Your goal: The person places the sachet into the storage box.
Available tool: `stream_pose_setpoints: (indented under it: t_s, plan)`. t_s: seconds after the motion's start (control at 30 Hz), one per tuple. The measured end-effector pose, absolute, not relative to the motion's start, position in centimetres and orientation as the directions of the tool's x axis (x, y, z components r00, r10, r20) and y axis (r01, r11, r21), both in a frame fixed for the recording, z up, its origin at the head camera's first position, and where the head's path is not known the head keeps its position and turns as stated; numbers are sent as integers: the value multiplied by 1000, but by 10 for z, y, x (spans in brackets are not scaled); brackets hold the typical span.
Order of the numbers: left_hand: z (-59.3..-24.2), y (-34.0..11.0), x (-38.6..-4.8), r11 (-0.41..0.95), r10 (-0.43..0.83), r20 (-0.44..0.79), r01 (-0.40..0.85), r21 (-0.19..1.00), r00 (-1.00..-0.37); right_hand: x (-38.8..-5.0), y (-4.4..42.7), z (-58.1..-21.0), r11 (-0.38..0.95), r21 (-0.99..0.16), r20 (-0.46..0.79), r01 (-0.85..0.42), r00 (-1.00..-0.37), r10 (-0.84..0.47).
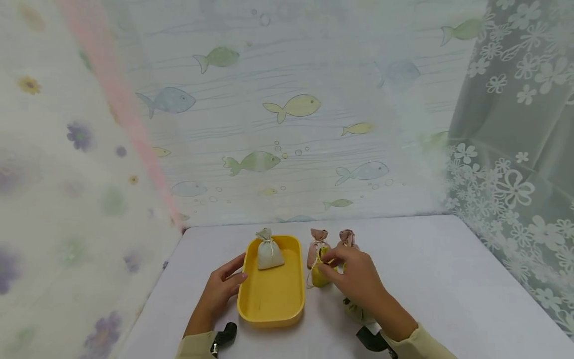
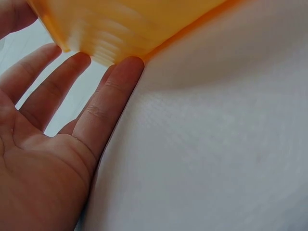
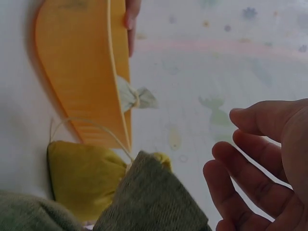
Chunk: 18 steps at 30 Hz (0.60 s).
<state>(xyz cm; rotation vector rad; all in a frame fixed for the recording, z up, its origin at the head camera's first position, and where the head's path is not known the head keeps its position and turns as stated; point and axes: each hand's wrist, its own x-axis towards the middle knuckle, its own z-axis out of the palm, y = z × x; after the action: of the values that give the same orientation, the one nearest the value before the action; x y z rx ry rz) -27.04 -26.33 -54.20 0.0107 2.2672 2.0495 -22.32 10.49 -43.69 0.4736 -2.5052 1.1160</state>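
A yellow plastic tray (image 1: 271,299) lies on the white table. Inside its far end stands a pale drawstring pouch (image 1: 270,255). My left hand (image 1: 219,289) rests along the tray's left side, its fingers (image 2: 108,98) fairly straight against the outer wall. To the right of the tray, my right hand (image 1: 356,274) hovers at the top of a yellow drawstring pouch (image 1: 320,276). In the right wrist view, the right hand's fingers (image 3: 255,187) are loosely bent and apart from the yellow pouch (image 3: 82,175), holding nothing. A dark green pouch (image 3: 156,197) is close to that camera.
Two pink pouches (image 1: 319,235) stand behind the right hand, partly hidden. An olive-green pouch (image 1: 356,310) sits below the right wrist. Fish-patterned cloth (image 1: 296,174) hangs behind the table (image 1: 421,279), and a lace-flowered curtain (image 1: 511,189) hangs at the right.
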Motion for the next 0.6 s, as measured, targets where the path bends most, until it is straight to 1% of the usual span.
stream_pose_setpoints:
  t_s: [0.3,0.43,0.6]
  plan:
    - [-543,-262,-270,99,57,-80,-74,992,-995,-217,123,-444,607,-692,387,-390,-911,-144]
    - [-541,-262,-270,104,69,-66,-59,993,-995,-216,133,-450,605,-706,370,-369,-920,-130]
    - [-542,-263,-270,117,58,-60,-52,992,-997,-214,144,-453,602,-688,378,-405,-908,-179]
